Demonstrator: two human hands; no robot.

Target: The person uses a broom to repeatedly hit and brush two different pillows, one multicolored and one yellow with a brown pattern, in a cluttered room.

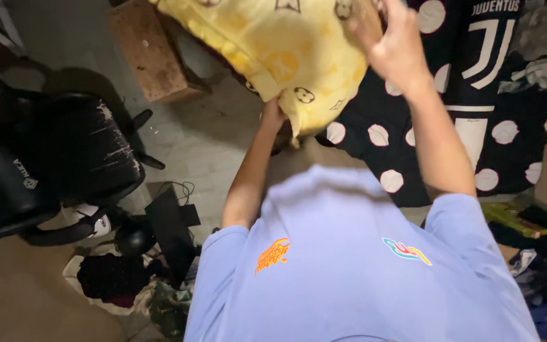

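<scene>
I am holding up a yellow patterned cloth (286, 50), perhaps a pillowcase, in front of me. My left hand (273, 114) grips its lower edge from beneath, partly hidden by the fabric. My right hand (392, 45) is raised higher and pinches the cloth's upper right edge. My light blue T-shirt (349, 266) fills the bottom of the view.
A black sheet with white dots (387, 145) lies behind the cloth, with a black-and-white striped jersey (482, 69) on it. A worn black office chair (58, 158) stands at the left and a wooden block (150, 54) at the top. Clothes (112, 278) and cables lie on the floor.
</scene>
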